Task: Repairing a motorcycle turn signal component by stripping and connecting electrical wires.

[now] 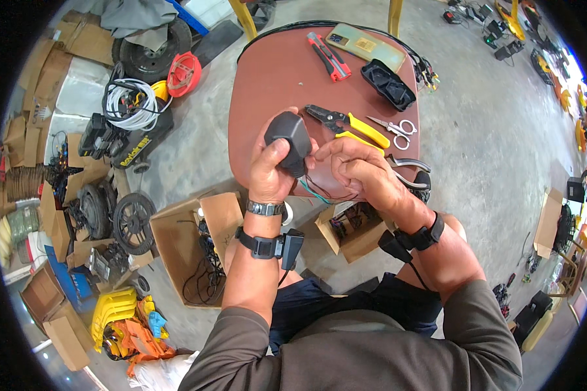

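A black plastic housing (289, 135) is gripped in my left hand (266, 171), its narrow end pointing down toward me. Thin wires (314, 189), some green and some dark, trail from that end toward my right hand (362, 168). The fingers of my right hand are curled together beside the housing; what they pinch, if anything, is hidden. Just beyond them, on the reddish-brown chair seat (267, 78), lie yellow-handled wire strippers (349, 127) and small scissors (398, 132). Pliers (407, 171) rest near my right wrist.
Farther back on the seat are a red utility knife (329, 57), a phone in a case (365, 47) and a black plastic shell (389, 85). Cardboard boxes (176, 260) with cables stand below the seat. Wheels (134, 223) and coiled white cable (132, 105) sit left.
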{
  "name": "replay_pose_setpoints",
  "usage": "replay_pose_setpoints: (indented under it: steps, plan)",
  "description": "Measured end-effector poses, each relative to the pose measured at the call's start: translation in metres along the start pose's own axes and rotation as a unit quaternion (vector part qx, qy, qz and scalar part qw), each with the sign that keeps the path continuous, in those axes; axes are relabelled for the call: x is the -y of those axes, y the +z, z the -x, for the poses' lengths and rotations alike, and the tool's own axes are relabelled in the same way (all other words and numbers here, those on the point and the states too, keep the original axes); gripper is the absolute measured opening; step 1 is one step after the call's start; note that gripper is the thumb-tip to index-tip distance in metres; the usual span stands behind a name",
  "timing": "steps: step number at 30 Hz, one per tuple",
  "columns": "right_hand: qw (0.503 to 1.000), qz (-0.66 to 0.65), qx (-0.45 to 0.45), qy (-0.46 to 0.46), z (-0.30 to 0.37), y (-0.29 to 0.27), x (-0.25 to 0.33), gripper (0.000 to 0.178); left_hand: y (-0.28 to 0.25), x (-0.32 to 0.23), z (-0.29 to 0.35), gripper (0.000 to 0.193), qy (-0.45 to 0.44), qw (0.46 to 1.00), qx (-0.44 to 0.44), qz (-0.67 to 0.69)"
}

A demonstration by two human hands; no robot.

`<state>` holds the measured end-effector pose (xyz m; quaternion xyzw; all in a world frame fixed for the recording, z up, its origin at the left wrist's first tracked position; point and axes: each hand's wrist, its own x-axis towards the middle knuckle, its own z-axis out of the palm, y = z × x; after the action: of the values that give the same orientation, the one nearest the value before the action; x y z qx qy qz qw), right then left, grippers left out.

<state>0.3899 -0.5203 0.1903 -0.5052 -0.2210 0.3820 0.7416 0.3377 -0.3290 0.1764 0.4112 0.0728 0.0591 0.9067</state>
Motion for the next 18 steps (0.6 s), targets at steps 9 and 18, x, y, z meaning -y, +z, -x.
replay_pose_setpoints:
  steps: [9, 18]
  plan:
    - [0.992, 0.084, -0.037, 0.082, 0.008, 0.011, 0.002, 0.029, -0.014, -0.007, 0.000, 0.080, 0.008, 0.997, -0.025, 0.073]
    - [0.969, 0.232, 0.056, 0.068, 0.014, 0.014, -0.008, 0.020, -0.021, -0.013, -0.003, 0.069, 0.074, 0.989, -0.093, 0.086]
